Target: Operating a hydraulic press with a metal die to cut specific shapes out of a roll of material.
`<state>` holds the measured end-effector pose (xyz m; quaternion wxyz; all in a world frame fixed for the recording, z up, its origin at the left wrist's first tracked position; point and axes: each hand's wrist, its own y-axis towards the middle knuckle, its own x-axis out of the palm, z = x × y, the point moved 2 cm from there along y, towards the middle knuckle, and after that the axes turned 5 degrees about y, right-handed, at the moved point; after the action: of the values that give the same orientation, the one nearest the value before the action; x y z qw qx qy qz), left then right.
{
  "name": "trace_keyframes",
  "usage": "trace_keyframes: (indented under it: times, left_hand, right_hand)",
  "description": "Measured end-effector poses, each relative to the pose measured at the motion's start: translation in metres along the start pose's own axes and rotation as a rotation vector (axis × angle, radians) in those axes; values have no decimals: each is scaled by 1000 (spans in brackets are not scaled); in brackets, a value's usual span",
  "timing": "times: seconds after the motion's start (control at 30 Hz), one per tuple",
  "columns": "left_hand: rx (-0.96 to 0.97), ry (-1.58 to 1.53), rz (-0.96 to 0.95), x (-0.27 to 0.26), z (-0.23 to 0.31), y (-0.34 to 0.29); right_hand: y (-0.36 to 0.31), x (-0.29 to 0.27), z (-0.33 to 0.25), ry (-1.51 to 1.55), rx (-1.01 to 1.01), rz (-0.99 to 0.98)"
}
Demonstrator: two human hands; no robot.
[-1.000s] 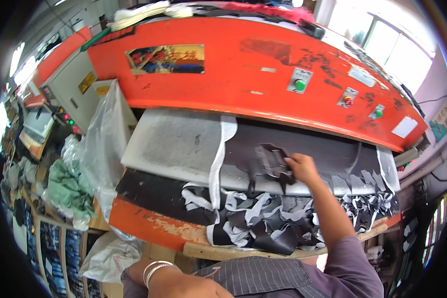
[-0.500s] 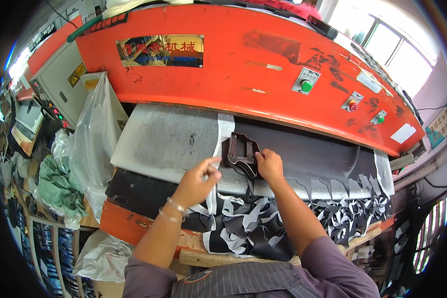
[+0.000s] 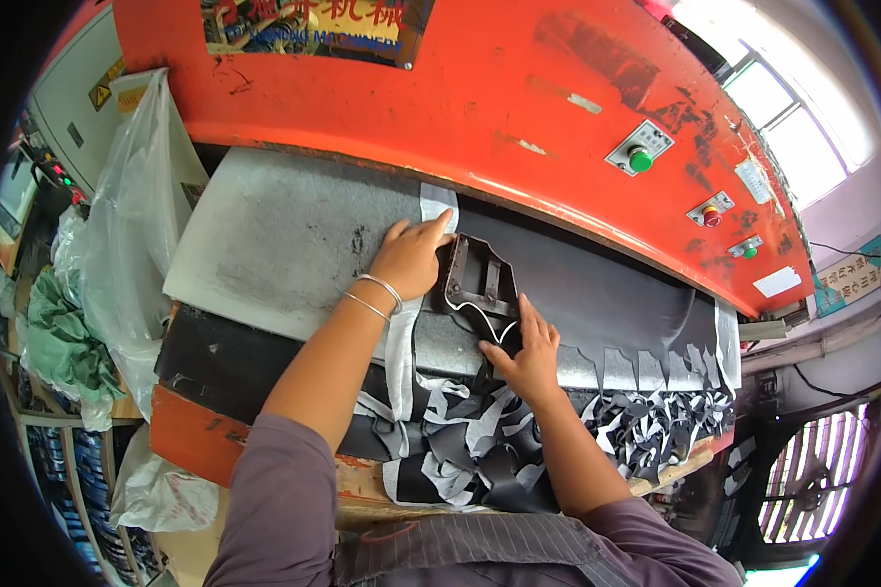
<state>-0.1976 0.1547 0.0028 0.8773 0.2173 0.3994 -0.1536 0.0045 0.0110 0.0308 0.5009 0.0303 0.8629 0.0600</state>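
Note:
A dark metal cutting die (image 3: 491, 281), an open frame with a crossbar and a curved near edge, sits by the left border of a black leather-like sheet (image 3: 578, 269) with a pale backing. My right hand (image 3: 527, 360) grips the die's near right corner, thumb on the near side and fingers along the right wall. Just left of the die, my left hand (image 3: 407, 262) rests with fingers stretched out at the sheet's pale left edge strip (image 3: 401, 362). Its fingertips come close to the die's far left corner; whether they touch it cannot be made out.
Behind the sheet rises an orange press (image 3: 460, 117) with a green button (image 3: 640, 159) and a red button (image 3: 711, 216). A worn grey-white cutting board (image 3: 284, 245) lies under it. Black and white offcuts (image 3: 470, 440) hang along the front. Clear plastic bags (image 3: 132, 225) hang at left.
My left hand has moved forward and opened out beside the die. My right hand has shifted to the die's near corner, with thumb and fingers wider apart. The view has tilted.

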Motion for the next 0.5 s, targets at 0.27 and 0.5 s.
trace_keyframes:
  times: [0.27,0.5]
  left_hand:
    - [78,3,94,-3,-6,0]
    - [-39,-178,129,5,-7,-13]
  right_hand:
    - [5,19,-3,-43,-25,93]
    - [-16,24,0,-63,-9,120]
